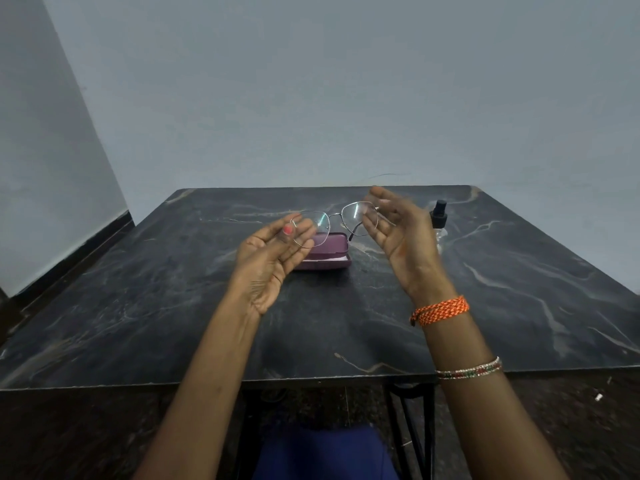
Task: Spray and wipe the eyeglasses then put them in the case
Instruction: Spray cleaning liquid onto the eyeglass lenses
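Note:
Thin metal-framed eyeglasses (337, 221) with clear lenses hang in the air above the table, lenses facing me. My left hand (273, 254) pinches the left lens rim between thumb and fingers. My right hand (398, 233) holds the right end of the frame at the hinge, palm turned inward. Just below and behind the glasses a maroon hard case (329, 252) lies shut on the table, partly hidden by my left hand. A small clear spray bottle (439, 220) with a black cap stands to the right, partly behind my right hand. No cloth is visible.
The dark marbled table (173, 306) stands against a pale grey wall, with another wall close on the left. Its near edge runs across the lower frame, with the metal legs and my blue-clad lap beneath. Bracelets circle my right wrist.

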